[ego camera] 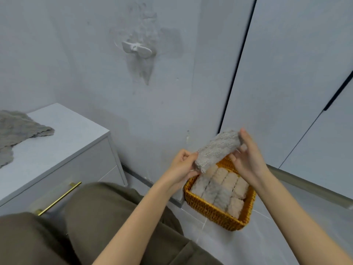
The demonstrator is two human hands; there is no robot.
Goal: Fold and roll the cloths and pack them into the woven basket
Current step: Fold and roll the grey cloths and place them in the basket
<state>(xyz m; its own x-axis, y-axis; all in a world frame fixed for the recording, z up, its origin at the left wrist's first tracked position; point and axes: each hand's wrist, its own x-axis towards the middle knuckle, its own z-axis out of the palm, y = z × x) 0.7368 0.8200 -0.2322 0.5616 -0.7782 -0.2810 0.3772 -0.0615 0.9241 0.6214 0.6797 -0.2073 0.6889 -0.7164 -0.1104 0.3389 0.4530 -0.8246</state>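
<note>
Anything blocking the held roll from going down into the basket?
Nothing visible stands between the rolled cloth and the woven basket below it. The packed rolls fill its near part; its far end is hidden behind the cloth.

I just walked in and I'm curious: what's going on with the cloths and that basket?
A seated person holds a rolled grey cloth by its ends, with the left hand at the lower end and the right hand at the upper. It is just above a woven basket on the floor. The basket holds several rolled cloths packed side by side. A loose grey cloth lies unrolled on the white cabinet to the left.
</note>
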